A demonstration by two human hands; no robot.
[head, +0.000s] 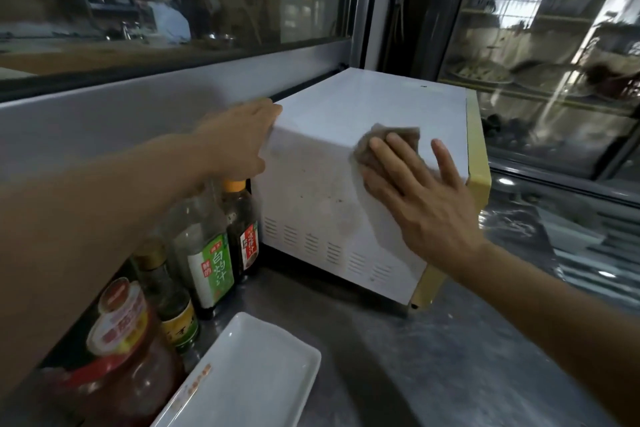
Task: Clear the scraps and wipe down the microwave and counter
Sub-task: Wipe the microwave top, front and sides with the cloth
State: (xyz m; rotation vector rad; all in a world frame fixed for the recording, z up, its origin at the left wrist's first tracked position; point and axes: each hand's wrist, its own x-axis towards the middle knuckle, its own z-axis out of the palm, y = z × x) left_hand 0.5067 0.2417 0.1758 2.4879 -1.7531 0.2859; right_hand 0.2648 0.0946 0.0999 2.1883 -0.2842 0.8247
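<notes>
The white microwave [346, 163] is stood on the steel surface [433, 357], turned so that its vented side panel faces the near side and its yellow-trimmed front faces right. A brownish cloth [377, 146] is pressed flat against the upper edge of that side panel by the right hand [415, 198], its fingers [401, 152] straight and spread over the cloth. The far left corner of the microwave is held by the left hand [239, 139], fingers curled round the edge, apparently to steady it. Smudges are seen on the panel below and to the left of the cloth, so the wipe is judged likely to run downward and leftward. Sauce bottles [207, 253] and a white rectangular plate [249, 374] are seen at the near left.
</notes>
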